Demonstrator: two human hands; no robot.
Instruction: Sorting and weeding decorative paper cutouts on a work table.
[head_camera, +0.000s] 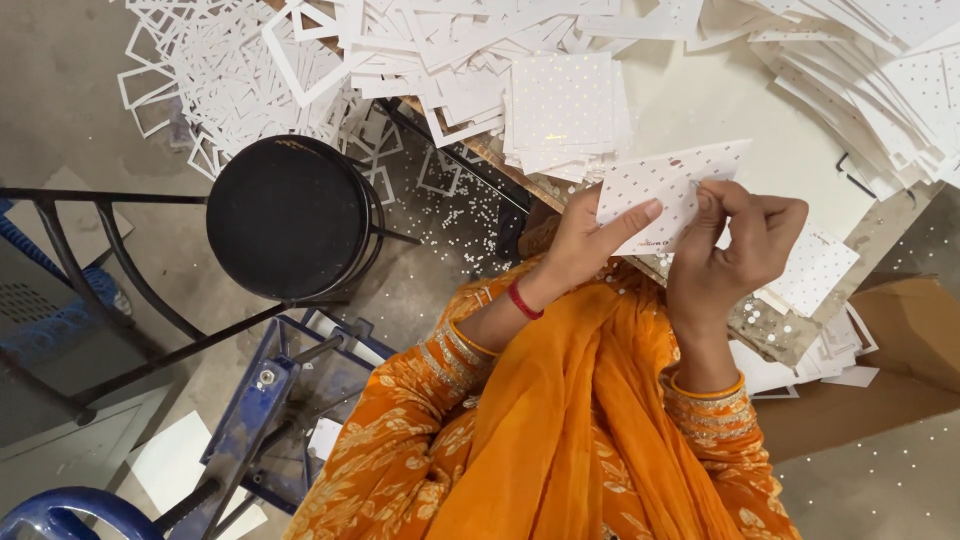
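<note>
Both hands hold one white perforated card (668, 190), tilted in the air just above the desk (720, 100) edge. The left hand (585, 235) grips the card's lower left part, its forefinger laid flat across the face and the thumb behind. The right hand (745, 245) is clenched at the card's right edge, fingertips pinching at a spot near the top, as if picking at one of the small punched holes. To do this picking well, I judge the left hand should keep the card stiff and flat while the right works only with the fingertips, so the thin sheet does not crease. Just left of and above the card lies a neat stack of perforated cards (565, 110) on the desk. Further left of the card, a loose heap of white cut-out frames (250, 60) spills over the desk edge. Right of the card more white sheets (890, 80) fan out, and below the right hand another dotted card (815, 270) rests on the desk. Well left of the card stands a round black stool (288, 215); tiny white punched dots (460, 215) litter the floor between stool and desk.
</note>
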